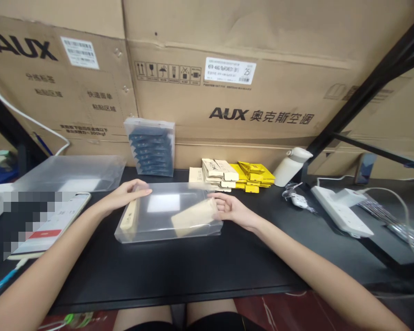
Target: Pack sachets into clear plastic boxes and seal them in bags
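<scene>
A clear plastic box (pixel 193 191) lies on the black table in front of me. My left hand (pixel 133 191) grips its far left corner, thumb on top. Inside, along the left wall, sits a cream paper packet (pixel 127 216). Another cream packet (pixel 191 217) lies slanted at the box's right end. My right hand (pixel 229 209) is at that end with fingers curled round the tip of this second packet; the fingertips are partly hidden by plastic glare. A white patch shows on the box's top face.
Behind stands a clear box of dark blue packets (pixel 152 151). Cream packets (pixel 217 170) and yellow packets (pixel 253 174) are piled beside a white bottle (pixel 291 168). A power strip (pixel 345 211) is right; a phone (pixel 51 225) and clear plastic box (pixel 72 172) are left. Cardboard (pixel 262 101) backs the table.
</scene>
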A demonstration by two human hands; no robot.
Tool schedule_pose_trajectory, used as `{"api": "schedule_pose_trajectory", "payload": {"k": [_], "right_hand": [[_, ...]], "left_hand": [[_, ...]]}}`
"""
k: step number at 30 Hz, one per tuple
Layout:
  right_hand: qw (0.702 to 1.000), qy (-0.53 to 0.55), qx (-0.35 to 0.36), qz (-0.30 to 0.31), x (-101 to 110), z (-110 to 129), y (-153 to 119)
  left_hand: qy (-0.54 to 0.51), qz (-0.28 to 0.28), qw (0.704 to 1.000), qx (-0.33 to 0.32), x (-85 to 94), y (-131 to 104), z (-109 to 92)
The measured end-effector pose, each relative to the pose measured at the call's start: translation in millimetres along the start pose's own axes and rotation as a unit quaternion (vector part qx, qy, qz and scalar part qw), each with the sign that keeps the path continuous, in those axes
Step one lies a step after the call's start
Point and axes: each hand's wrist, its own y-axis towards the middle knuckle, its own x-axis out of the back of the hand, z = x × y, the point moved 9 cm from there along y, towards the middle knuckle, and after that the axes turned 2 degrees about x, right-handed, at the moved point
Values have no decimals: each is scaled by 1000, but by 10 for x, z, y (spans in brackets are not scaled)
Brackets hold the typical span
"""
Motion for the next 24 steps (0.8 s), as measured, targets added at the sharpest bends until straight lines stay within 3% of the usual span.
{"api": "schedule_pose_trajectory", "payload": {"k": [7,14,20,24], "right_hand": [[995,-35,8,92,-269,-33,214],[979,-94,99,152,-792,99,271],[936,-293,177,81,-1137,212,396],[906,-357,221,53,-1345,229,474]], "left_hand": [[5,-2,999,-40,-38,5,-68],[2,23,998,-58,-169,3,-99],[-11,41,996,-83,-329,-59,-234],[-41,56,992,-108,-393,-61,-261]]}}
